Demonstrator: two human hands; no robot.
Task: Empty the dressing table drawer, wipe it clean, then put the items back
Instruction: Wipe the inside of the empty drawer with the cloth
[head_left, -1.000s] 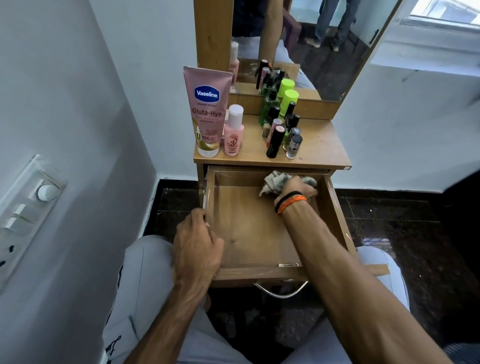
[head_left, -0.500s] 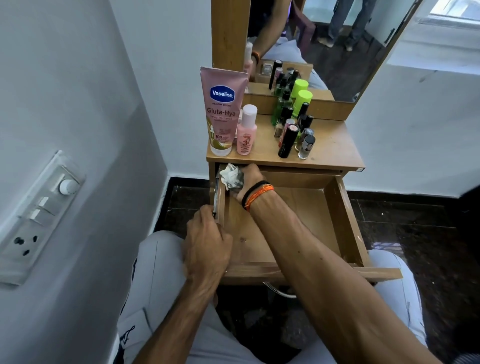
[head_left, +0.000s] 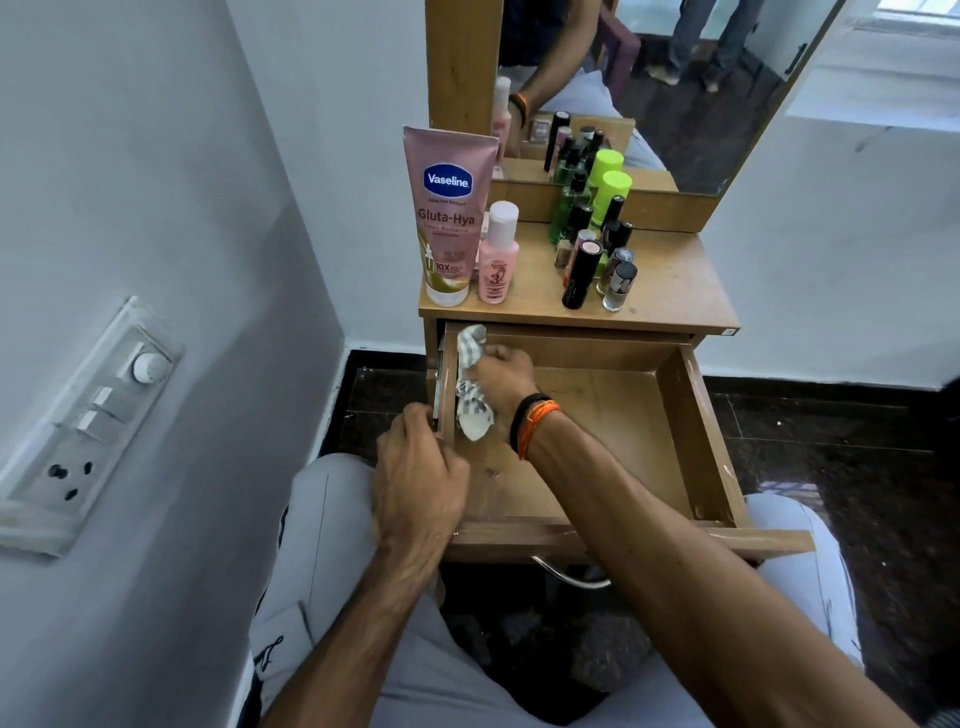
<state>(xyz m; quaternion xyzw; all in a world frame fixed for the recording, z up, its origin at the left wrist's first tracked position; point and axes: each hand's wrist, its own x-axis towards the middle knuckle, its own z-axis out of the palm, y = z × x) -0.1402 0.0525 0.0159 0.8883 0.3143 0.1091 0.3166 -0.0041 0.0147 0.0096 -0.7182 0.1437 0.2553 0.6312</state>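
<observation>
Wooden drawer (head_left: 613, 431) pulled out: your right hand (head_left: 501, 376) grips a checked cloth (head_left: 470, 384) against its left wall, your left hand (head_left: 418, 480) curls its fingers around that wall's rim.

Bottles (head_left: 582, 249) stand on the table top (head_left: 670, 291), above the open drawer (head_left: 623, 415).

Grey-and-white checked cloth (head_left: 471, 387); brown wooden drawer (head_left: 613, 415); pink tube (head_left: 448, 213); lime-green caps (head_left: 612, 176)
</observation>
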